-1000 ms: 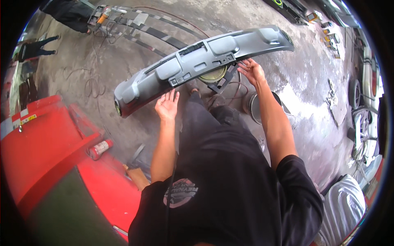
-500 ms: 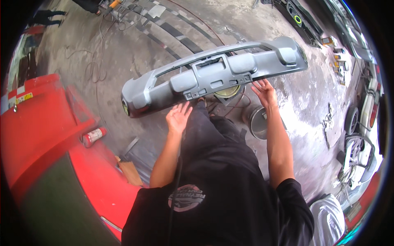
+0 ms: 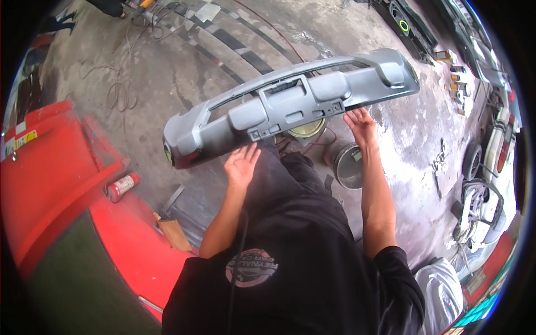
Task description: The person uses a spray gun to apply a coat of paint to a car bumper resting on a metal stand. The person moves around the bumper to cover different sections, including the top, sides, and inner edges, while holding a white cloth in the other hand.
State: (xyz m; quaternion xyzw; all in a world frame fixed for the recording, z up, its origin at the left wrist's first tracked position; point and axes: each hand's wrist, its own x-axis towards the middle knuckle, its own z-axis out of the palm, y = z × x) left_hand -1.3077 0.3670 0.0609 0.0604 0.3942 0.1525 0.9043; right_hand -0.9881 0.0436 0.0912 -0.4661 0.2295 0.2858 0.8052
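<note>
A grey car bumper (image 3: 296, 114) lies slantwise ahead of me, its right end farther off. My left hand (image 3: 241, 166) is palm up at its near lower edge, left of the middle, fingertips at or just under the rim. Palm up as well, my right hand (image 3: 363, 127) has its fingers extending beneath the edge on the right. Both hands bear the bumper from below with fingers mostly straight, not wrapped round it. The bumper's underside and the exact fingertip contact are hidden.
Below the bumper stands a round-topped container (image 3: 307, 129), with a bucket (image 3: 347, 164) beside it. At left are a red car body panel (image 3: 61, 184) and a red can (image 3: 123, 187). Dark strips (image 3: 234, 44) and hoses cross the floor; car parts (image 3: 477, 212) line the right side.
The floor and surroundings have shifted slightly left in view, while the bumper stays before me. Its left end has dipped a little toward me; both hands keep their places under it.
</note>
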